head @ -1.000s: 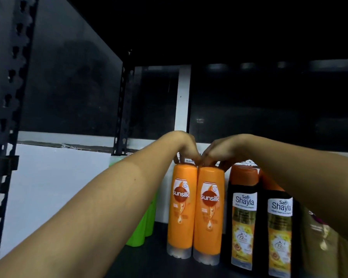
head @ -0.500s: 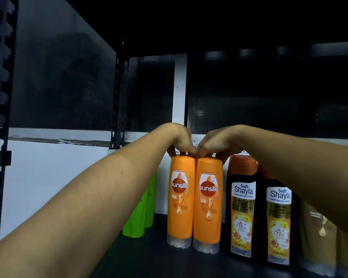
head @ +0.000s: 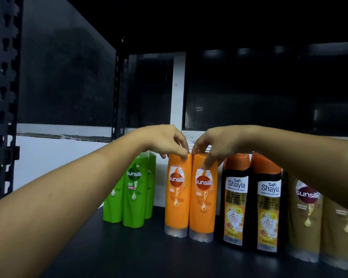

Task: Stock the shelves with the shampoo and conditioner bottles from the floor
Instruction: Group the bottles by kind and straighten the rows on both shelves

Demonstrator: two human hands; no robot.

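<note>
Green bottles (head: 134, 197) sit at nine o'clock of the orange bottles (head: 177, 207). Black bottles (head: 252, 207) have orange caps (head: 237, 161), yellow floral labels (head: 267, 215).

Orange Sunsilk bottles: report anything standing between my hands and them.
Nothing visible does. The left hand grips the top of the left orange bottle; the right hand grips the top of the right orange bottle.

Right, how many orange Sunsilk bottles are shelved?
2, side by side: left orange bottle under the left hand, right orange bottle under the right hand. More may hide behind.
</note>
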